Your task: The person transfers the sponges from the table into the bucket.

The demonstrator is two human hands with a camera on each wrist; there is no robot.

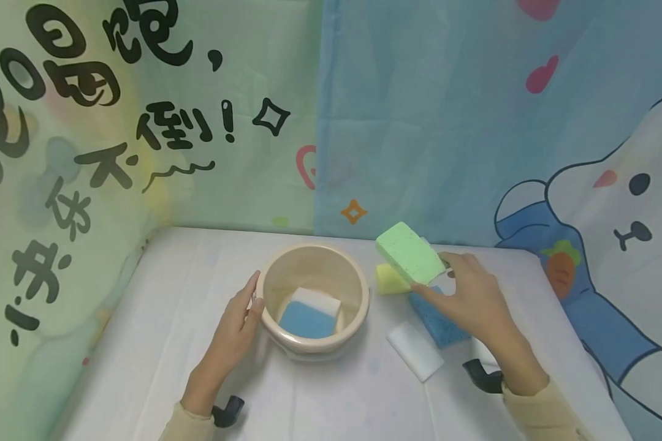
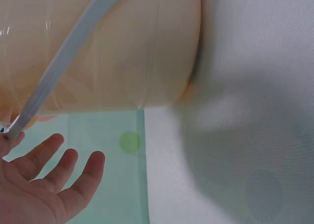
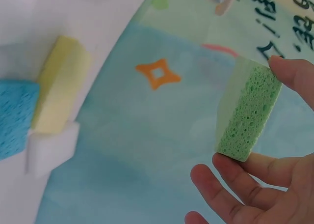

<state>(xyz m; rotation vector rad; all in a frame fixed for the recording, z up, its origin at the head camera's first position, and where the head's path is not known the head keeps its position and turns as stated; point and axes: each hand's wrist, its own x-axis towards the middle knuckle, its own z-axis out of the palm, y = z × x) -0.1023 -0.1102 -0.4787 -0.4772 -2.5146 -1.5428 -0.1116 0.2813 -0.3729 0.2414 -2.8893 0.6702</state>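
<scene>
pinching green sponge [image 1: 409, 252] in right hand [image 1: 469, 300] above counter [image 1: 331, 404], right of beige bucket [image 1: 317, 345]; left hand [image 1: 234, 331], fingers relaxed, touching bucket's side; blue sponge [image 1: 308, 321] and white sponge [image 1: 318, 299] lying inside.

The desk [image 1: 143, 367] has a plain white top with rounded far corners. A cream bucket [image 1: 315, 345] stands upright around its middle, nearer the far edge. Towards the right edge lie a yellow sponge [image 1: 390, 280] near the far edge, a white block [image 3: 51, 150] beside it, then a blue sponge [image 1: 444, 324] and a white sponge [image 1: 415, 351].
</scene>
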